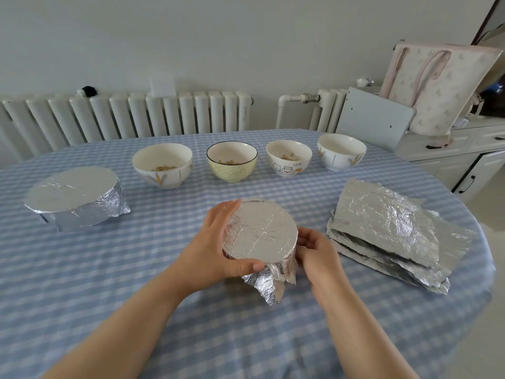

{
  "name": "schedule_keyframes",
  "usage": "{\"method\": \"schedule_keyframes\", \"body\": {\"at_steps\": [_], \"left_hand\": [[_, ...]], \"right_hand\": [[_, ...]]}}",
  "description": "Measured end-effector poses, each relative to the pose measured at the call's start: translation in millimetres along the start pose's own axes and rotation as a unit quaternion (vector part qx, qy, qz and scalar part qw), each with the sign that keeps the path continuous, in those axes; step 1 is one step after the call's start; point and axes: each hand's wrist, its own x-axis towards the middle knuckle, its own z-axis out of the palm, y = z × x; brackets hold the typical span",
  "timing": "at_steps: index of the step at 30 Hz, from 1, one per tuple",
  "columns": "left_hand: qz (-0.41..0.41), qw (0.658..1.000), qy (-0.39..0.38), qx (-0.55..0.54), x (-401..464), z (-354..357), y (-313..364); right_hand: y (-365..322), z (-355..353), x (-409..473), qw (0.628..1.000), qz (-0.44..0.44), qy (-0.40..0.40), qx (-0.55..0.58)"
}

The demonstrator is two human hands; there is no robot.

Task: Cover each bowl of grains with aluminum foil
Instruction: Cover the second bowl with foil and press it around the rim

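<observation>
Hands: left hand (pixel 216 250) cups the foiled bowl (pixel 262 236); right hand (pixel 317 250) pinches its foil skirt.
Foiled bowl: table (pixel 109 269) centre.
Left: second covered bowl (pixel 76 198).
Behind: four open bowls (pixel 231 161).
Right: foil stack (pixel 388 231).

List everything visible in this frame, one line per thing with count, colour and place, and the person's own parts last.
foil-covered bowl in hands: 1, silver, centre front
foil-covered bowl: 1, silver, far left
uncovered bowls: 4 in a back row; white with leaf motif, yellow with dark rim, white with cartoons, white at right end
foil sheets: a stack, silver, right of centre
tablecloth: 1, blue and white check
radiator: white, behind table
tote bag: 1, pale pink, upper right
left hand: holds the near bowl's left side
right hand: fingers press foil at its right side
</observation>
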Motion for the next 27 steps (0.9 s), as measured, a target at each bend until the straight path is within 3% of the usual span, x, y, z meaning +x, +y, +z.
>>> {"method": "schedule_keyframes", "body": {"at_steps": [5, 9, 12, 19, 27], "left_hand": [[-0.032, 0.998, 0.049, 0.020, -8, 15, 10], [-0.067, 0.993, 0.088, 0.051, -20, 34, 25], [-0.073, 0.991, 0.092, 0.061, -24, 38, 29], [-0.077, 0.991, 0.085, 0.071, -25, 36, 31], [-0.069, 0.991, 0.095, 0.070, -23, 38, 27]], "right_hand": [[-2, -16, -3, 0.994, 0.024, -0.036, 0.098], [-6, -16, -14, 0.995, -0.036, -0.092, -0.020], [-4, -12, -20, 0.993, -0.071, -0.079, -0.056], [4, -11, -22, 0.991, -0.126, -0.031, -0.019], [9, -19, -25, 0.993, -0.090, -0.060, 0.057]]}}
